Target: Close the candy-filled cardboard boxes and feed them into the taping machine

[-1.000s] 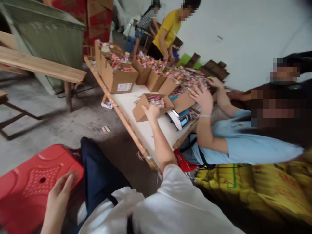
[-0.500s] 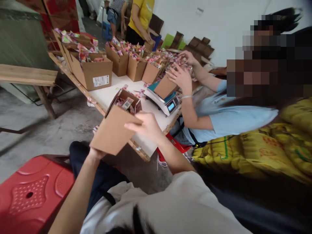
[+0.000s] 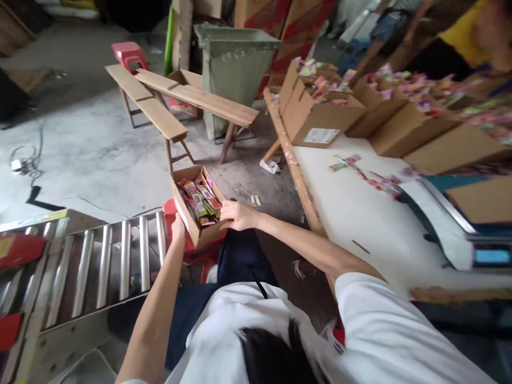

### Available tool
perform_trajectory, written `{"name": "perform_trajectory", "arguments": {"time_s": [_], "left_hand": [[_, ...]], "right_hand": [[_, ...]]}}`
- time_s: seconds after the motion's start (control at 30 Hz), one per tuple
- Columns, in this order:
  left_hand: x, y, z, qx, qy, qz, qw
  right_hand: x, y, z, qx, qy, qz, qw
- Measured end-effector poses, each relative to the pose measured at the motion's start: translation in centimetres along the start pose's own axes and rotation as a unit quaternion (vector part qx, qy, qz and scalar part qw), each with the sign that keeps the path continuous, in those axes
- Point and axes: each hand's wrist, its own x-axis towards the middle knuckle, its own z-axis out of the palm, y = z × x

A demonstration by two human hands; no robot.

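Observation:
Between my hands is an open cardboard box [image 3: 208, 235], held over a red plastic stool [image 3: 171, 209]. Small colourful packets [image 3: 200, 198] fill the box, pink, green and white. My left hand [image 3: 178, 229] grips its near left side, with the fingers partly hidden behind the wall. On the right wall, my right hand [image 3: 239, 215] has its fingers closed over the upper edge. Whether the box rests on the stool or hangs just above it, I cannot tell.
A roller conveyor [image 3: 104, 261] lies at the left. Wooden benches [image 3: 160, 114] and a green bin [image 3: 240, 69] stand ahead. On the right, a white table [image 3: 320, 181] bears packet-filled boxes [image 3: 326, 120] and a weighing scale [image 3: 448, 229].
My view has swung left, away from the table and the co-worker at the scale. The box has gone from tilted beside the table to roughly level over the stool, still in both hands.

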Motion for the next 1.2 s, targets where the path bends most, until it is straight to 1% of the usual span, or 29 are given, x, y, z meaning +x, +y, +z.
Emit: {"name": "perform_trajectory", "arguments": {"time_s": [0.03,0.07,0.1,0.13,0.17,0.2,0.23,0.27,0.3,0.33,0.37,0.43,0.5,0.57,0.63,0.67,0.7,0.73,0.8,0.87,0.9,0.93,0.97,1.0,1.07,1.1,1.13,1.17,1.2], "left_hand": [[0.8,0.0,-1.1,-0.013,0.029,0.010,0.999],[1.6,0.3,-2.0,-0.031,0.055,0.035,0.997],[2.4,0.8,-2.9,-0.051,0.076,0.070,0.993],[3.2,1.6,-3.6,-0.073,0.088,0.115,0.987],[3.9,2.5,-4.1,-0.094,0.083,0.165,0.978],[4.6,3.5,-4.5,-0.112,0.061,0.212,0.969],[5.3,4.4,-4.7,-0.120,0.023,0.250,0.961],[5.8,5.2,-4.7,-0.120,-0.023,0.275,0.954],[6.2,5.8,-4.7,-0.116,-0.066,0.292,0.947],[6.4,6.2,-4.5,-0.109,-0.095,0.300,0.943],[6.5,6.3,-4.4,-0.099,-0.108,0.300,0.943],[6.5,6.2,-4.6,-0.071,-0.117,0.304,0.943],[6.3,6.1,-5.3,-0.023,-0.151,0.316,0.936],[6.4,6.4,-6.1,0.058,-0.213,0.341,0.914],[6.4,7.2,-6.2,0.170,-0.255,0.367,0.878],[6.4,7.6,-5.8,0.233,-0.255,0.370,0.862],[6.2,8.1,-5.2,0.296,-0.239,0.361,0.852],[6.0,8.5,-4.3,0.352,-0.208,0.343,0.845],[5.5,8.8,-2.3,0.434,-0.115,0.305,0.840],[4.9,8.4,-0.5,0.466,-0.002,0.297,0.834],[4.7,8.1,0.1,0.471,0.045,0.303,0.827],[4.5,7.8,0.5,0.474,0.077,0.312,0.820],[4.4,7.4,0.8,0.478,0.091,0.319,0.813],[4.3,7.2,0.9,0.485,0.087,0.324,0.808],[4.4,6.9,1.2,0.497,0.052,0.322,0.804],[4.5,6.9,1.4,0.496,0.039,0.318,0.807],[4.7,6.9,1.6,0.491,0.034,0.310,0.814],[4.9,7.1,1.8,0.479,0.036,0.299,0.824],[5.3,7.3,1.9,0.460,0.040,0.286,0.840]], "right_hand": [[0.7,0.9,0.9,0.004,-0.030,-0.016,0.999],[1.1,1.3,1.7,0.002,-0.056,-0.030,0.998],[1.1,1.0,2.2,-0.009,-0.065,-0.034,0.997],[0.9,0.2,2.5,-0.027,-0.053,-0.024,0.998],[0.6,-1.1,2.7,-0.048,-0.019,0.004,0.999],[0.3,-2.5,2.9,-0.064,0.028,0.043,0.997],[0.2,-3.9,3.1,-0.069,0.073,0.084,0.991],[0.4,-5.1,3.4,-0.061,0.104,0.120,0.985],[1.1,-5.9,3.9,-0.044,0.119,0.150,0.980],[2.1,-6.3,4.7,-0.023,0.120,0.179,0.976],[3.4,-6.2,5.7,-0.006,0.109,0.208,0.972],[6.3,-4.8,7.9,0.007,0.071,0.272,0.960],[8.8,-3.1,10.1,-0.003,0.032,0.313,0.949],[10.0,-2.0,11.8,-0.016,0.011,0.318,0.948],[10.1,-1.7,12.7,-0.014,0.009,0.314,0.949],[9.9,-1.6,13.0,0.002,0.009,0.314,0.949],[9.6,-1.5,13.1,0.030,0.008,0.316,0.948],[9.3,-1.3,13.1,0.070,0.010,0.318,0.946],[8.7,-0.9,12.9,0.177,0.039,0.318,0.930],[8.2,-0.9,12.3,0.285,0.105,0.315,0.899],[8.0,-1.0,11.7,0.324,0.146,0.311,0.882],[7.8,-1.3,10.8,0.347,0.183,0.303,0.868],[7.6,-1.5,9.7,0.351,0.213,0.289,0.865],[7.4,-1.7,8.3,0.335,0.236,0.273,0.870],[6.9,-1.5,5.4,0.254,0.277,0.259,0.890],[6.7,-1.3,4.2,0.209,0.285,0.273,0.895],[6.5,-1.1,3.4,0.174,0.274,0.298,0.898],[6.3,-1.0,3.1,0.154,0.239,0.324,0.902],[6.3,-1.3,3.2,0.138,0.184,0.348,0.909]]}}
